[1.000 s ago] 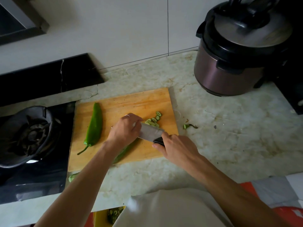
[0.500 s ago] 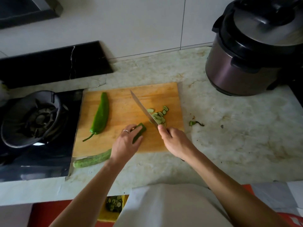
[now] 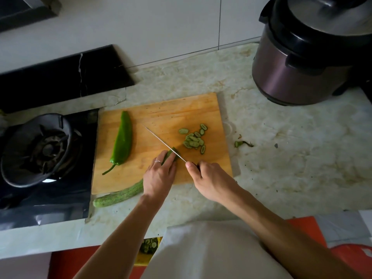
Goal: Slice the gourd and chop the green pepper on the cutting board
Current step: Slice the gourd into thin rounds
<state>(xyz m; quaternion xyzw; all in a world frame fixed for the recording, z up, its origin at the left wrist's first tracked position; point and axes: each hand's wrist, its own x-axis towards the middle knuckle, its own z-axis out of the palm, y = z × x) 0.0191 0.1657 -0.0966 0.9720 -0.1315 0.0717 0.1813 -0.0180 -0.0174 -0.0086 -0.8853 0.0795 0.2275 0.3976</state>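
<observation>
Wooden rectangular cutting board (image 3: 181, 109) carries the long ridged green gourd (image 3: 120, 195), lying diagonally, far end under the left hand (image 3: 160, 177), whose grip pins it. Right hand (image 3: 211, 179) clamps a thin steel knife (image 3: 161, 141); the glossy green pepper (image 3: 122, 140) lies lengthwise at the board's left, stem nearest.

Cutting board (image 3: 181, 109): orange-brown wood grain. Green pepper (image 3: 123, 138): glossy bright green. Gourd (image 3: 118, 196): pale green, faintly striped. Countertop (image 3: 281, 150): cream marble, veined. Cooker (image 3: 298, 77), upper right: purple-brown body, black trim.
</observation>
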